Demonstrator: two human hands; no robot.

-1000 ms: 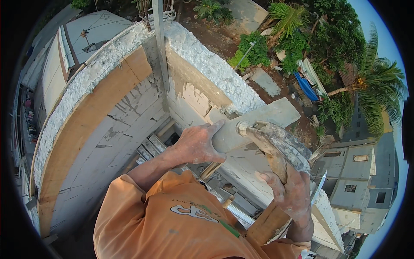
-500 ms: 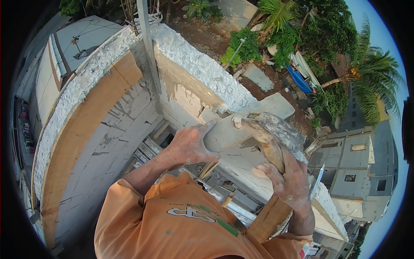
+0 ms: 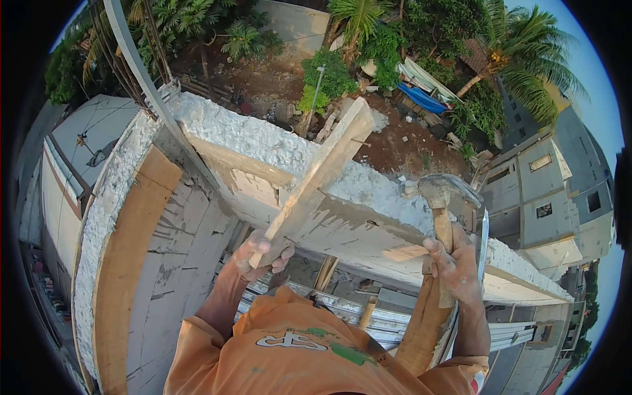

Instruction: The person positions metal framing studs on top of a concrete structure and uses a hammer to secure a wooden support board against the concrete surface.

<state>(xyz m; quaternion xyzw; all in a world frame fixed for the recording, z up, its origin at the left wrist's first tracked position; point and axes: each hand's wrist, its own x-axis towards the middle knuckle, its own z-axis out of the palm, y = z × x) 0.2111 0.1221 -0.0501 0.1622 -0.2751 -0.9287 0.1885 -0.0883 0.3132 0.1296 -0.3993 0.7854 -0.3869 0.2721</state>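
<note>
My left hand (image 3: 262,253) is closed around the near end of a cement-stained wooden board (image 3: 322,168). The board slants up and away to the right, tilted on its edge, across the rough-topped wall (image 3: 253,141). Nails (image 3: 360,141) stick out of its side. In my right hand (image 3: 455,266) is a hammer (image 3: 442,224), gripped by its wooden handle. Its grey, dirty head points up beside the wall's top, apart from the board.
A curved plank (image 3: 122,263) lines the block wall on the left. A metal post (image 3: 141,66) and rebar rise at the far left corner. Below me are metal sheets and a timber piece (image 3: 421,322). Beyond the wall, the ground drops to a yard with palms (image 3: 503,59).
The board has turned from lying broad side up to standing on edge, its far end swung left and up. My hands have moved apart, and the hammer now points upright. The view has shifted.
</note>
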